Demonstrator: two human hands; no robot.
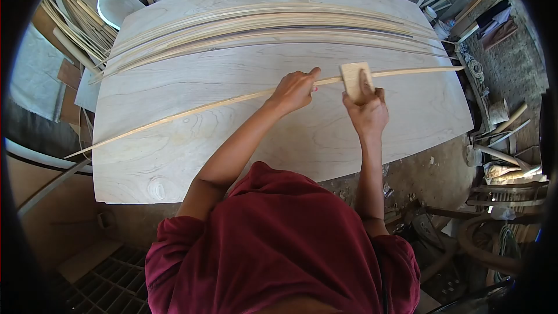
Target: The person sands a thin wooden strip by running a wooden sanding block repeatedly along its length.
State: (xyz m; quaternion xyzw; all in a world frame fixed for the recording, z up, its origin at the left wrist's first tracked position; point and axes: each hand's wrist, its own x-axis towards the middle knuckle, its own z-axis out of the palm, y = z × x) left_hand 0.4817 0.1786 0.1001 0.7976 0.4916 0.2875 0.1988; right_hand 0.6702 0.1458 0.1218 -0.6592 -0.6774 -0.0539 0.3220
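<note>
A long, thin wooden strip [226, 102] crosses the pale plywood table [244, 157] at a slant, its left end reaching past the table edge. My left hand [294, 91] is closed around the strip near its middle, thumb side facing right. To the right of it, my right hand [368, 113] grips a flat, tan rectangular block [353, 79] with the thumb lying along its face. The block covers a short piece of the strip; its underside and the fingers behind it are hidden.
Several more thin wooden strips [261, 23] lie side by side across the table's far half. A white plastic chair [118, 6] stands beyond the far left corner. Bundled strips [81, 20] lean at the left. Wood scraps and a coiled cord [475, 70] lie along the right side.
</note>
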